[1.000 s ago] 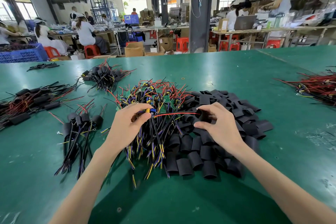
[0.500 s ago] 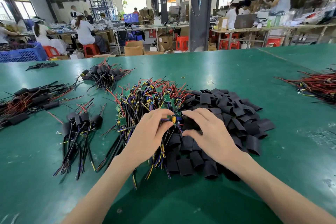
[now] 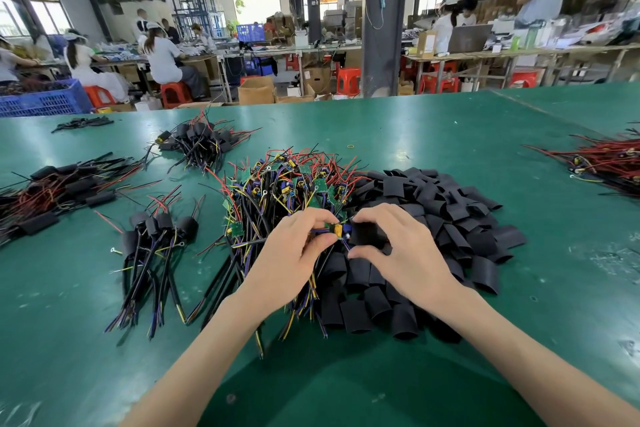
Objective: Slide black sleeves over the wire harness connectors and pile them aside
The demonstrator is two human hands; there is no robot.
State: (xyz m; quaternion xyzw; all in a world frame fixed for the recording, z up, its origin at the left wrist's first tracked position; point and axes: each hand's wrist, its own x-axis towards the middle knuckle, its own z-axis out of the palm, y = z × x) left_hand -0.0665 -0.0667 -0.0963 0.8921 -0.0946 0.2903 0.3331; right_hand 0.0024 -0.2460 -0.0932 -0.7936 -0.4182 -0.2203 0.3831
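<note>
Left hand (image 3: 298, 253) pinching harness connector (image 3: 337, 229) above the wire heap (image 3: 277, 191); right hand (image 3: 401, 253) gripping black sleeve (image 3: 365, 236) just right of it, nearly touching. Sleeve mouth seemingly facing left, toward connector: likely a short leftward slide next.

A heap of bare wire harnesses (image 3: 294, 191) is laid at the middle of the green worktop (image 3: 415, 128), touched on its right by a heap of black sleeves (image 3: 450, 215). To the left, sleeved harnesses are gathered in a near pile (image 3: 156, 236), a far pile (image 3: 201, 142) and a larger pile (image 3: 52, 194) at the edge. A red-wired bundle (image 3: 606, 163) is set at the right edge.
</note>
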